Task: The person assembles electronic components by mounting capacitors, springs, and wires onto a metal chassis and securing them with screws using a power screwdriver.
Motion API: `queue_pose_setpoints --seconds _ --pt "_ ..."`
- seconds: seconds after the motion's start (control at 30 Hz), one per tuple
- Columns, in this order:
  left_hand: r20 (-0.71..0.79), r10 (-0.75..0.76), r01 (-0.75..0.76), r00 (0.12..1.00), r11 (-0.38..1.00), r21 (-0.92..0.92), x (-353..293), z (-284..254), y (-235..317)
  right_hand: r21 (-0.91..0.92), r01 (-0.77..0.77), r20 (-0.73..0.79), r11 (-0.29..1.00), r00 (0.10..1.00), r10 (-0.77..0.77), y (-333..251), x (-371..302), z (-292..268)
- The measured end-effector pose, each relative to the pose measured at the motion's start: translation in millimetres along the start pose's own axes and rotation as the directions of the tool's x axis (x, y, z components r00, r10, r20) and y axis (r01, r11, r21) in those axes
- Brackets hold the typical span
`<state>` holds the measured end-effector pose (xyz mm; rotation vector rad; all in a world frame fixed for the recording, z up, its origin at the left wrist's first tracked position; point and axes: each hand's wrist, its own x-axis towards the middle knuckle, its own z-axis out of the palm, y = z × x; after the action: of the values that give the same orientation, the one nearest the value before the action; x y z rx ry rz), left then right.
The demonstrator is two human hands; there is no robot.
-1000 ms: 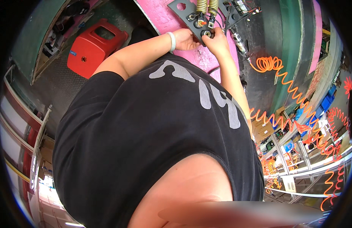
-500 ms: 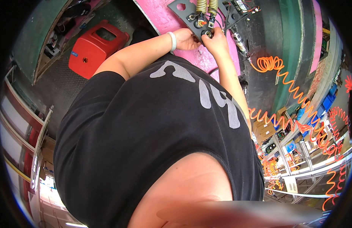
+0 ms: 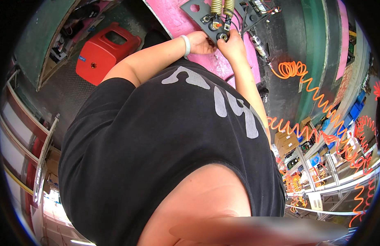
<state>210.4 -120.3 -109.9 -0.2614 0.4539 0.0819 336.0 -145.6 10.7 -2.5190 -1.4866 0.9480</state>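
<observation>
At the top of the head view a dark grey metal panel [image 3: 197, 17] lies over a pink work surface [image 3: 179, 18]. A round fitting with a hex nut [image 3: 222, 37] sits at the panel's near corner. My right hand [image 3: 233, 46] grips this nut from the right, thumb and fingers closed at its rim. My left hand [image 3: 200, 43], with a white band at the wrist, has its fingers curled at the panel's near edge. Its fingertips are partly hidden by the panel. Above the nut are a brass fitting with a red tip [image 3: 216, 26] and two gold coil springs [image 3: 216, 7].
A red plastic housing [image 3: 102, 55] stands at the left on the patterned floor. Right of the panel lies a metal air tool [image 3: 259, 46], joined to an orange coiled hose [image 3: 292, 69]. Black cables [image 3: 244, 22] run along the panel's right side. Cardboard boxes [image 3: 286, 141] are farther right.
My right thumb has shifted slightly off the nut, so more of it shows. My left hand has stayed nearly in place. The view has shifted a little.
</observation>
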Motion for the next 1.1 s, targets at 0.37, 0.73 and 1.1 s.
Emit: queue_pose_setpoints --seconds 0.37,0.73,1.1 --pt "-0.069 0.016 -0.016 0.997 1.000 -0.002 -5 7 -3 0.017 -0.039 0.046 0.999 0.998 0.038 -3 0 -3" --pt "-0.004 0.011 -0.011 1.000 1.000 0.016 2 -6 -2 -0.067 0.053 -0.097 0.996 0.994 -0.059 4 -1 9" --pt "-0.299 0.065 0.040 0.952 0.942 0.332 -22 25 5 0.157 0.155 -0.155 0.975 0.979 -0.130 26 -13 10"
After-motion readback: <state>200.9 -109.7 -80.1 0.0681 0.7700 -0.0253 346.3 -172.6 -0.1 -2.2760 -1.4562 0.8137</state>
